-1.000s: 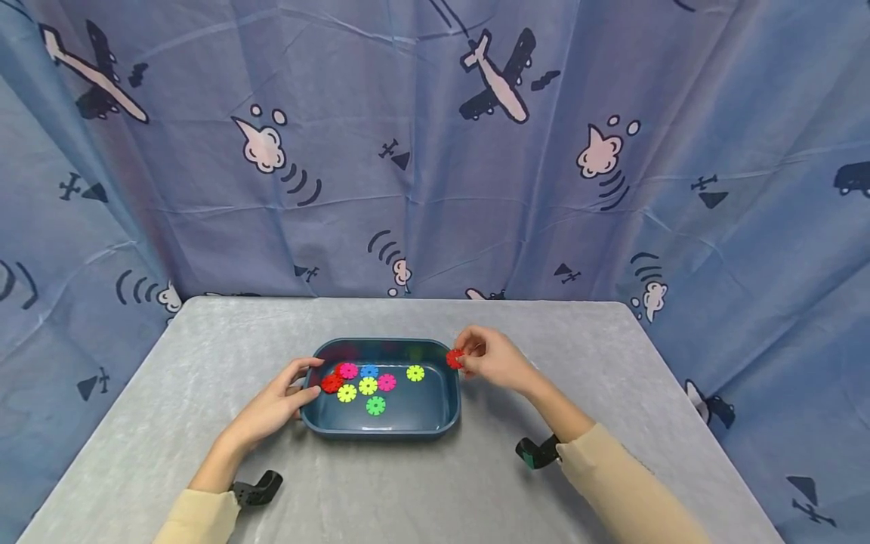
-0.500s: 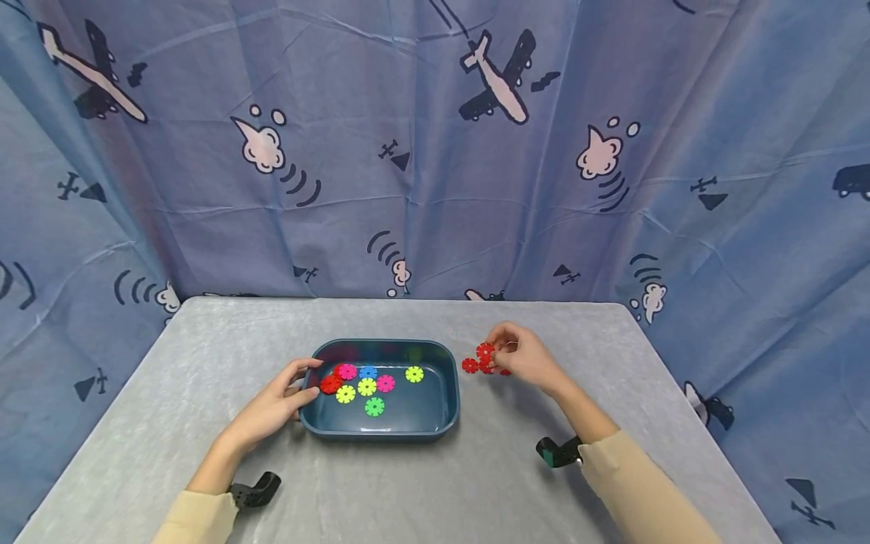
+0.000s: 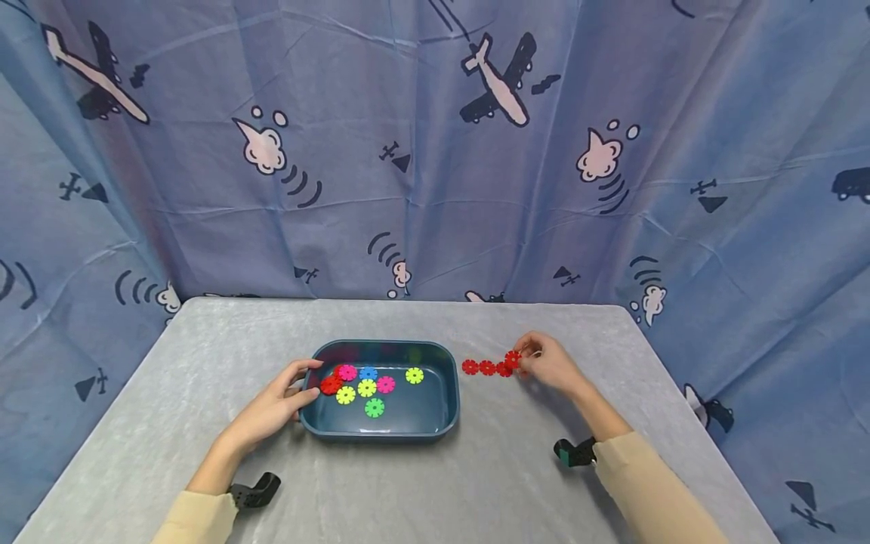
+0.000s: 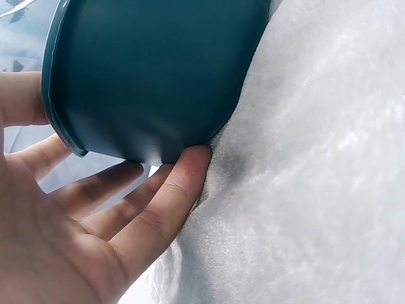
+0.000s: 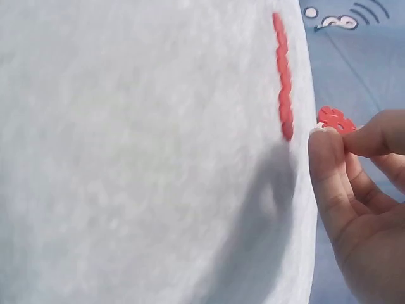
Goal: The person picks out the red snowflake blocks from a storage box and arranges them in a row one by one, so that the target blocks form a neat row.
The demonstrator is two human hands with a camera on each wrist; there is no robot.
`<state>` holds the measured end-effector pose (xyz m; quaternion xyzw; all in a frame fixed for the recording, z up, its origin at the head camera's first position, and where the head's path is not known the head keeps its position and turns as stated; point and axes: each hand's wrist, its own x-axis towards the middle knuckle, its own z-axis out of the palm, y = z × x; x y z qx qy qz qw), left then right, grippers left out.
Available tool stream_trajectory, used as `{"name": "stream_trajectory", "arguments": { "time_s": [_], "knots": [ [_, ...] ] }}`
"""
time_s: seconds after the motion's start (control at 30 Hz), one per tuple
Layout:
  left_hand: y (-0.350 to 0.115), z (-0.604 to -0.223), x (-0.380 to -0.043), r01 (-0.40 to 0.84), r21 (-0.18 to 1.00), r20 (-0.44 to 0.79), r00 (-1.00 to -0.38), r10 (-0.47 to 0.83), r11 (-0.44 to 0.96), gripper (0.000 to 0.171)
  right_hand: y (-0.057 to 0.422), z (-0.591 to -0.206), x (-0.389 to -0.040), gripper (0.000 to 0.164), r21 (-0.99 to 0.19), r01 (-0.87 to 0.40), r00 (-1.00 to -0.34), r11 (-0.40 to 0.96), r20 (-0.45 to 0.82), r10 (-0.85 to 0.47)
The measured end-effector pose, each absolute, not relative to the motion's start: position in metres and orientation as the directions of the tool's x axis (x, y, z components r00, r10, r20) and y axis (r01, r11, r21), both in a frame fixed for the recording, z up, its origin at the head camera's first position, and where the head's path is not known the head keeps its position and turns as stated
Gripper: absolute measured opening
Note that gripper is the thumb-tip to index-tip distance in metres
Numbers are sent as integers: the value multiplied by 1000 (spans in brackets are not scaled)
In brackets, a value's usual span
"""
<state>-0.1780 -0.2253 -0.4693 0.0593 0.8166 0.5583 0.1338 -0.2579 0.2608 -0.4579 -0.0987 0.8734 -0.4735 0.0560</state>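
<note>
Tub, head view: tub (image 3: 381, 436) gripped at L end by L hand (image 3: 273, 404); bright discs (image 3: 367, 387) inside.
Red row, head view: red row (image 3: 487, 368) laid on table (image 3: 408, 491), R of tub.
L wrist: fingers part bent, tub wall held.
R wrist: red disc (image 5: 335, 119) pinched by R hand (image 5: 364, 190); best set down flat, row not bumped.

The tray (image 3: 381, 436) sits around the middle of the surface (image 3: 381, 491), loose discs (image 3: 367, 388) inside, mostly in its left half. Left grip (image 3: 272, 404) is on its left end. Just right of it there's a row of discs (image 3: 487, 368), right grip (image 3: 552, 364) at the far-right end. Curtain (image 3: 408, 113)'s behind everything.
</note>
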Motion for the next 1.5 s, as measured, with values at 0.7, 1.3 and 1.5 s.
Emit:
{"name": "stream_trajectory", "arguments": {
  "time_s": [0.7, 1.3, 1.5],
  "knots": [
    [-224, -472, -179, -55, 932, -152, -957, 249, 358, 53, 275, -472, -263, 23, -795, -6, -973, 606, -135, -188],
    [-226, -472, -178, -47, 935, -143, -957, 253, 353, 52, 254, -446, -251, 21, -721, -140, -980, 678, 4, -197],
    [-227, -473, -180, -52, 931, -150, -957, 250, 361, 51, 230, -429, -244, 14, -723, -181, -977, 667, 57, -204]
  ]
}}
